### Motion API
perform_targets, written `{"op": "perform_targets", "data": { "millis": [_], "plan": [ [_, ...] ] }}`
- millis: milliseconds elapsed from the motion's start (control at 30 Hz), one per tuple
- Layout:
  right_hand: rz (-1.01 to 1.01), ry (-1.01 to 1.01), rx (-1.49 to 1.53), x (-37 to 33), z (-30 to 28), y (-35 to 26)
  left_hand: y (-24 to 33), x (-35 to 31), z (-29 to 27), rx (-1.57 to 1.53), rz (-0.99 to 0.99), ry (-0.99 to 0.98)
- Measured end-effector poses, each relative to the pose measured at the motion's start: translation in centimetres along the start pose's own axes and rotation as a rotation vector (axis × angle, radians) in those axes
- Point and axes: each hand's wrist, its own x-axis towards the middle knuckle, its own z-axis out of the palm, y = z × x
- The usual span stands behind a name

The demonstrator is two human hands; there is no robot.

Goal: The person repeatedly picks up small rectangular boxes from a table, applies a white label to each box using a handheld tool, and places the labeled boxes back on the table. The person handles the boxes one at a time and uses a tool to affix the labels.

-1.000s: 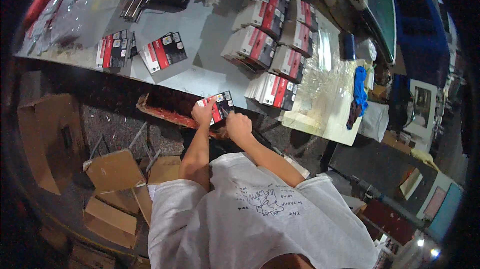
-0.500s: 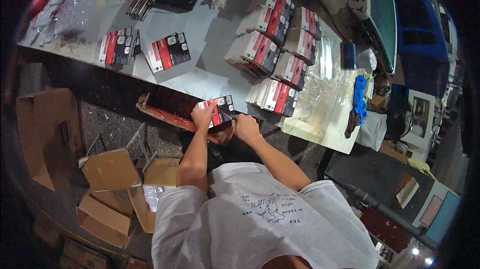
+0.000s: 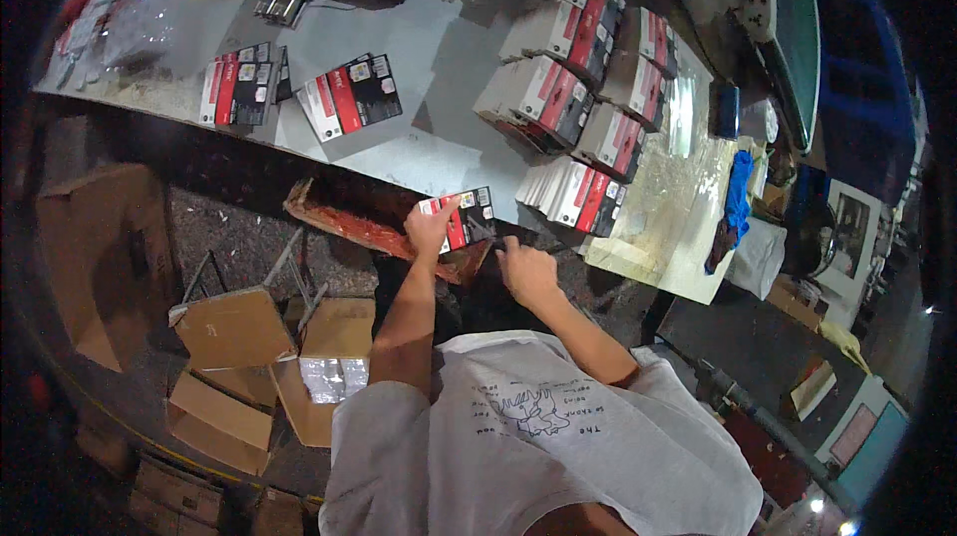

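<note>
My left hand grips the left side of a flat white, red and black printed card package, thumb lying across its face. It is held at the front edge of the grey table. Just right of the package, my right hand is closed around a thin tool whose grey tip points at the package's lower right part. The tool's handle is hidden in my fingers, and its kind is unclear. Two small piles of like packages, a left pile and a fanned pile, lie farther back.
Stacked packages stand in rows on the right of the table, beside clear plastic film and a blue cloth. Below the table edge is a worn reddish ledge. Cardboard boxes and a cardboard-topped stool stand at left.
The whole view has shifted, so the table and stacks sit farther right. My right hand has drawn slightly away from the package, while my left hand keeps its grip.
</note>
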Motion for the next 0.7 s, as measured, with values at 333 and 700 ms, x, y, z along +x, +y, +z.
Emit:
{"op": "perform_targets", "data": {
  "millis": [333,700],
  "plan": [
    [-0.16,0.435,1.136,-0.1,-5.9,-2.1,9.7,-8.1,-8.7,-0.271,0.367,-0.333],
    [-0.475,0.121,1.357,-10.9,-11.5,-2.6,15.0,-17.5,-15.9,-0.684,0.609,-0.649]
  ]
}}
